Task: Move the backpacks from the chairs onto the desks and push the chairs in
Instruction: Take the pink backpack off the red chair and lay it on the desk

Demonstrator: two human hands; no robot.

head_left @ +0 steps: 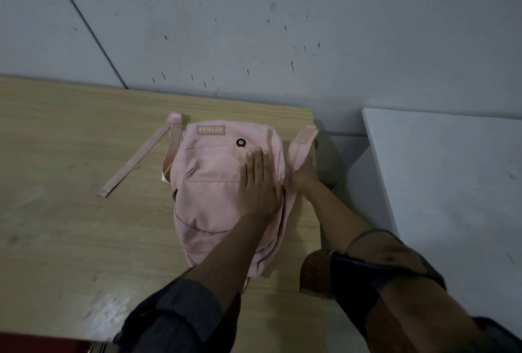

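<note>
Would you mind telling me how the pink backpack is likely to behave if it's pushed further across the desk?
The pink backpack lies flat and creased under the left hand, so it is probably soft and nearly empty. Pushed, it would likely bunch rather than slide rigidly, its loose strap trailing on the desk.

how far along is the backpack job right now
Done: the pink backpack lies on the wooden desk. In hand: the left hand presses flat on it, and the right hand is at its strap. Left: no chair is clearly in view, so pushing in cannot be confirmed.
</note>
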